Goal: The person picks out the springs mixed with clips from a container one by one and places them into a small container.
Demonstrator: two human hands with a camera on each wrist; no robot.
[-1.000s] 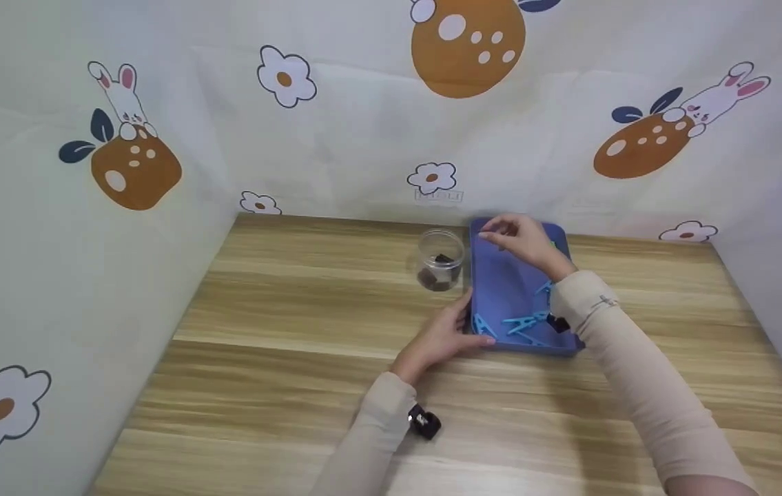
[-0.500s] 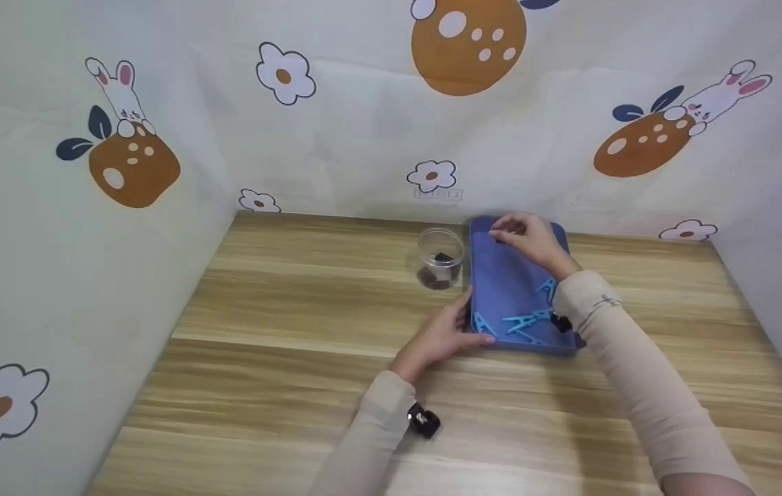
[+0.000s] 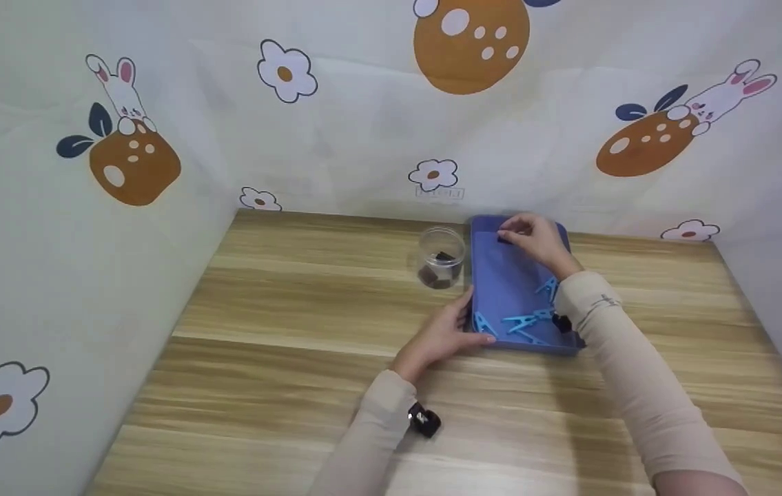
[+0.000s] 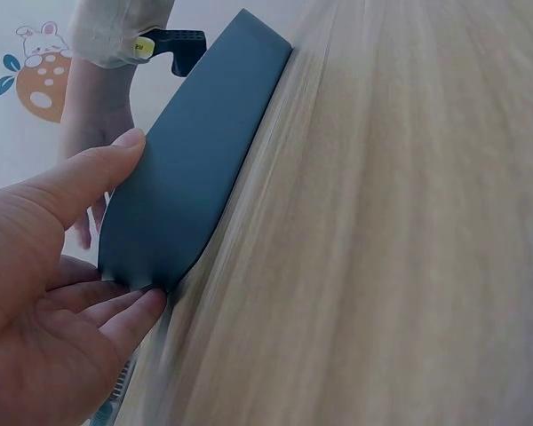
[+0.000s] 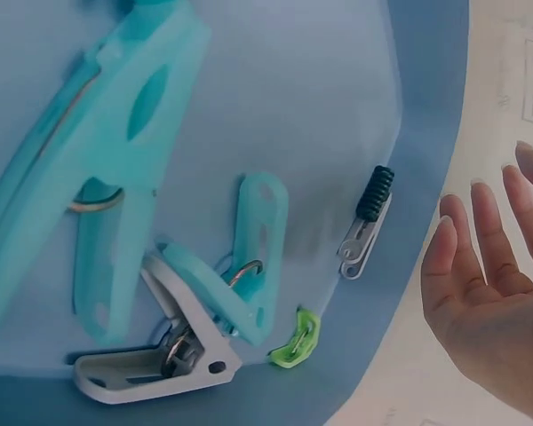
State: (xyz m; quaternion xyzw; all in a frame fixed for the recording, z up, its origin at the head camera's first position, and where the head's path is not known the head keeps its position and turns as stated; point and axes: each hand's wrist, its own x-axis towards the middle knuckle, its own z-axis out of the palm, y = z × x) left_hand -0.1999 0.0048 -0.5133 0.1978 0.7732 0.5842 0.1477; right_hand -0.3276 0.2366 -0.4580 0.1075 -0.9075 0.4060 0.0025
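Note:
My left hand point(image 3: 442, 337) grips the near left corner of a blue plastic tray point(image 3: 501, 282), thumb on the rim and fingers at the underside in the left wrist view. My right hand point(image 3: 535, 241) hovers over the tray's far half, thumb close to the bent fingers. A small dark spot shows at the thumb tip; whether it is a held thing I cannot tell. In the right wrist view, the tray holds teal clothespins point(image 5: 133, 177), a grey clothespin point(image 5: 164, 377), a small green clip point(image 5: 299, 340) and a small grey piece with a dark coil point(image 5: 369, 213).
Left of the tray stands a clear plastic jar point(image 3: 441, 248) with several dark pieces at its bottom. The wooden table point(image 3: 280, 399) ends at a light patterned sheet point(image 3: 349, 138) behind and at both sides.
My right hand has moved a little to the right over the tray's far half. The left hand, tray and jar stay in place.

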